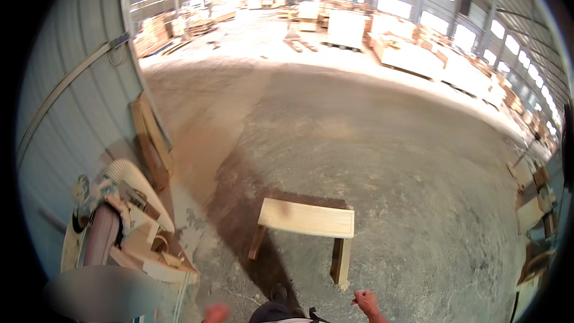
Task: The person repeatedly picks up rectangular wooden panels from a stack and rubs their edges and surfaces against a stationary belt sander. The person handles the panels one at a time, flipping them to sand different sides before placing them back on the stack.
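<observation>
A pale wooden bench [306, 218] with a long flat top and post-like legs stands on the floor just ahead of my feet. At the lower edge, my right hand [366, 302] hangs near the bench's right leg, apart from it. Its fingers are curled in, and nothing shows in them. My left hand [216, 313] is low and to the left of my body, smeared by motion and partly cut off by the picture's edge. Neither hand touches the bench. One dark shoe [278, 292] shows below the bench.
At the left, a machine with a pinkish belt [100, 236], a ribbed hose [140, 185] and wood offcuts [143, 233] stands by a metal wall [78, 84]. Boards [149, 137] lean there. Wooden pieces [532, 212] line the right. Stacks of wood [406, 57] stand far back.
</observation>
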{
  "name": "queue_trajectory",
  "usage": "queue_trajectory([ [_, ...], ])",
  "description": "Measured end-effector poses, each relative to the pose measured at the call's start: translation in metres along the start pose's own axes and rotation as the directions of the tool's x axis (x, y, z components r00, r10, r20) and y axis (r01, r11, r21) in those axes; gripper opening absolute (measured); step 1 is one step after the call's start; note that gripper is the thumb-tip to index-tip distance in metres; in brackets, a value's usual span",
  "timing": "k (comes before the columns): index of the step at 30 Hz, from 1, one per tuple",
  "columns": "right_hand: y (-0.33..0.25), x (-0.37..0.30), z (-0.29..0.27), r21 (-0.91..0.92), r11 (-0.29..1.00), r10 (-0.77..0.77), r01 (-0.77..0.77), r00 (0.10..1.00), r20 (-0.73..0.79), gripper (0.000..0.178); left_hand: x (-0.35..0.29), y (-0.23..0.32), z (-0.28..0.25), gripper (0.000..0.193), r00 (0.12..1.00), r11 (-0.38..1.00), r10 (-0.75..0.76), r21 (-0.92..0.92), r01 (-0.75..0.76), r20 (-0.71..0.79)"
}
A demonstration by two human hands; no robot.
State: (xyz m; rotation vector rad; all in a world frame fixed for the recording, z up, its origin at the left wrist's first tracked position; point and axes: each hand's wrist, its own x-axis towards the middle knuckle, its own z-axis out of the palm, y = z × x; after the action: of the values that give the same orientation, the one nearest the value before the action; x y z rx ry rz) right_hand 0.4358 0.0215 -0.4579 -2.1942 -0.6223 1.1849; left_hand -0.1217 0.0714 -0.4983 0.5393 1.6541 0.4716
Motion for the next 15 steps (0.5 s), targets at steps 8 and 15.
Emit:
queue_trajectory([
  [8,0.052,0.040,0.031,0.095,0.995,-0.009,-0.018,0.960,0.281,0.030,-0.136,-0.166,-0.031,0.030,0.969,0.958,-0.178,-0.254,0.132,-0.170],
  [15,0.035,0.058,0.055,0.066,0.995,-0.100,0.079,0.882,0.461,0.023,-0.227,-0.182,0.000,0.026,0.945,0.967,-0.076,-0.255,-0.009,-0.319],
])
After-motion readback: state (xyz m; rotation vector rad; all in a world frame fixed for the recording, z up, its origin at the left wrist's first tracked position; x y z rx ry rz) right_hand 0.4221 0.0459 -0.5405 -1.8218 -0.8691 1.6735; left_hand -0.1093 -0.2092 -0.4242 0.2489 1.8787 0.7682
